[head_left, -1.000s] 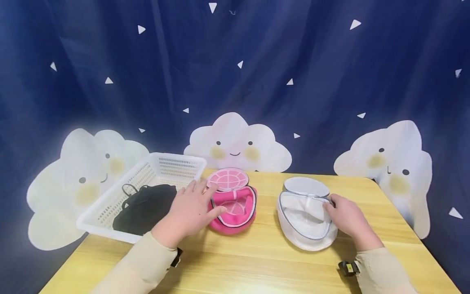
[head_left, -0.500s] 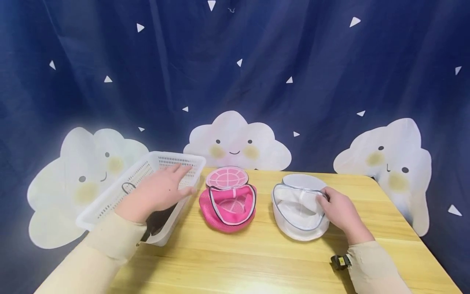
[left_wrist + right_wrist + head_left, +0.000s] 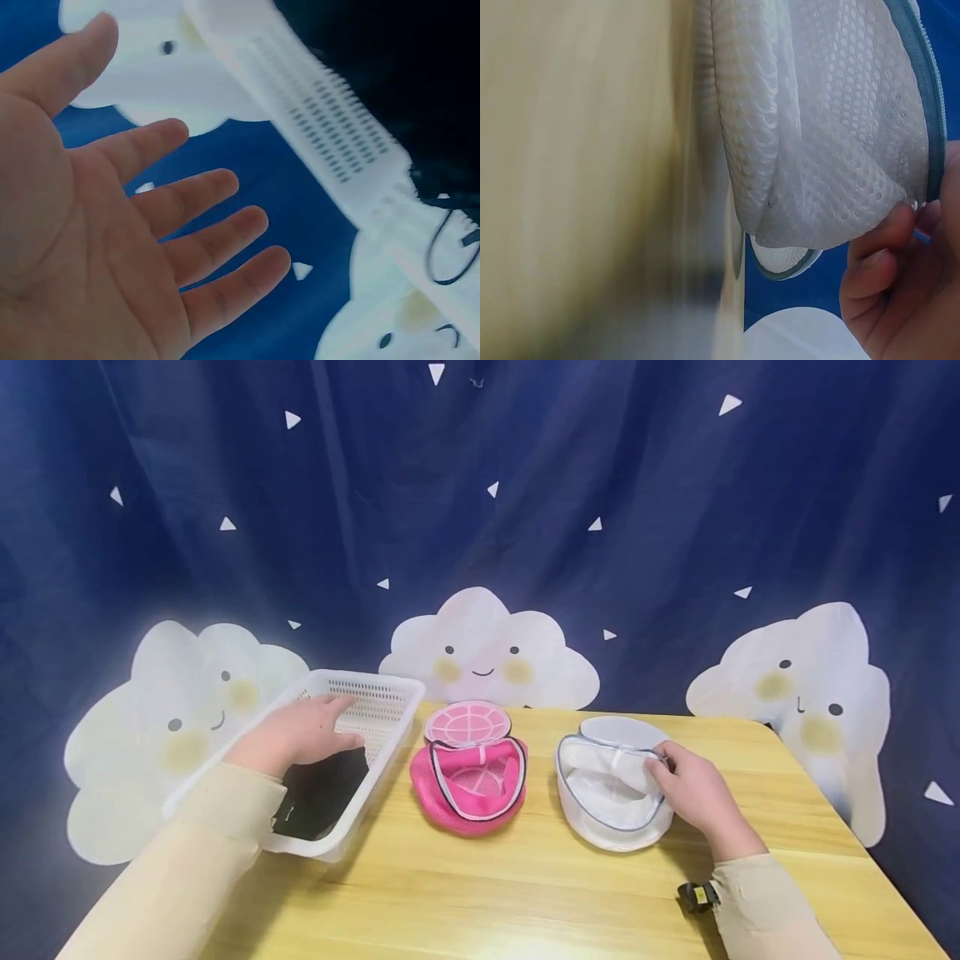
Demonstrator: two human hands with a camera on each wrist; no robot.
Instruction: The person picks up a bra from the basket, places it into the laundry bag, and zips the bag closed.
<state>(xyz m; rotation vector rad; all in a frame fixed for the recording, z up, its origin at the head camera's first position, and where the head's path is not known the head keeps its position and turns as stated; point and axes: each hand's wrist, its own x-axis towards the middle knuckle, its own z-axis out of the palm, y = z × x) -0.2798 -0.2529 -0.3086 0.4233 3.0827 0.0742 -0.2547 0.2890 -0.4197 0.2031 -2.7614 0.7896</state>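
While our right hand (image 3: 693, 785) pinches the edge of the white mesh bag (image 3: 615, 835) right of centre in the head view, our left hand (image 3: 300, 735) is over the white basket (image 3: 401, 731) at left of the frame, its grip holding nothing, fingers extended. We see black fabric (image 3: 326, 793) in that basket. Near the centre, a pink mesh bag (image 3: 442, 810) sits on the tabletop (image 3: 510, 893), its round lid folded back towards the blue curtain (image 3: 480, 452).
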